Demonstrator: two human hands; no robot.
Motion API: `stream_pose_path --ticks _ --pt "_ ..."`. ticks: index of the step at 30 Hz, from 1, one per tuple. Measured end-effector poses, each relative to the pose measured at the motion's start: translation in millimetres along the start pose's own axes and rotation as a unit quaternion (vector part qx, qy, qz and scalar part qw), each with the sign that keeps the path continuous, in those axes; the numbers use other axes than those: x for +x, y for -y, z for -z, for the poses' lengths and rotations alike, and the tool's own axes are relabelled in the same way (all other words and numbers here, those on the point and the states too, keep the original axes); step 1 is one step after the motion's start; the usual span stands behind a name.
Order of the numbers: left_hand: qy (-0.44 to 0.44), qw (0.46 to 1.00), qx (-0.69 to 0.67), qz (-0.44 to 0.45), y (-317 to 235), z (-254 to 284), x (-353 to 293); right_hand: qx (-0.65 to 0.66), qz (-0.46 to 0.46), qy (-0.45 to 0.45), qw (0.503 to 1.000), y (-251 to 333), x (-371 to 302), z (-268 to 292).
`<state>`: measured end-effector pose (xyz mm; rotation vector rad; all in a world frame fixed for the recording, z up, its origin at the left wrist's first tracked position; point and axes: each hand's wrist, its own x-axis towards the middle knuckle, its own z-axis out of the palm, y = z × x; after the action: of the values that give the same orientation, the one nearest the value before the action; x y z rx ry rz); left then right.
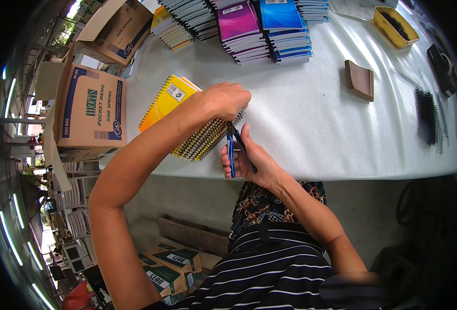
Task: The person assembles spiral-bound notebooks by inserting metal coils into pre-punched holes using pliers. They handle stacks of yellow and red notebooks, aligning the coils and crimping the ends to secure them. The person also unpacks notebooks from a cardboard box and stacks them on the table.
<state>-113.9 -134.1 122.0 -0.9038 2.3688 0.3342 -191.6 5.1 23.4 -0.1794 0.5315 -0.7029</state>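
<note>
My right hand [257, 163] holds blue-handled pliers [231, 152], with the handles spread between thumb and fingers. The jaws reach up to the end of the wire coils on a stack of spiral notebooks [200, 140], whose bound edges face me. Over the far right end of that stack, my left hand [228, 101] is bent down and closed on it; its fingertips are mostly hidden. Beside my left wrist lies a yellow-orange spiral notebook [158, 111] with a white label, partly covered by my forearm.
Piles of purple notebooks [238, 23] and blue notebooks [282, 18] stand at the back. Open cardboard boxes [91, 103] line the left side. To the right are a brown wooden block [359, 80], loose black wire coils [425, 119] and a yellow tub [393, 31] of small dark pieces.
</note>
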Motion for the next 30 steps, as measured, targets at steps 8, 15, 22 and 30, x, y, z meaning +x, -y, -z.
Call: stream_pose_path --ticks 8,15,22,30 --pt "-0.012 1.000 0.019 -0.009 5.1 -3.6 1.9 0.007 -0.016 -0.004 1.000 2.4 -2.2 -2.4" --pt "-0.019 0.996 0.090 -0.022 -8.7 -4.4 -0.7 0.106 -0.060 0.166 0.979 1.4 13.1 28.0" --pt "-0.055 0.996 0.059 -0.034 -13.2 -5.8 -11.1 -0.005 -0.034 -0.026 0.999 -3.5 -1.9 -4.0" --pt "-0.036 0.997 0.070 -0.026 -11.1 -5.4 -6.9 0.014 -0.045 -0.021 0.999 0.3 -0.4 -4.0"
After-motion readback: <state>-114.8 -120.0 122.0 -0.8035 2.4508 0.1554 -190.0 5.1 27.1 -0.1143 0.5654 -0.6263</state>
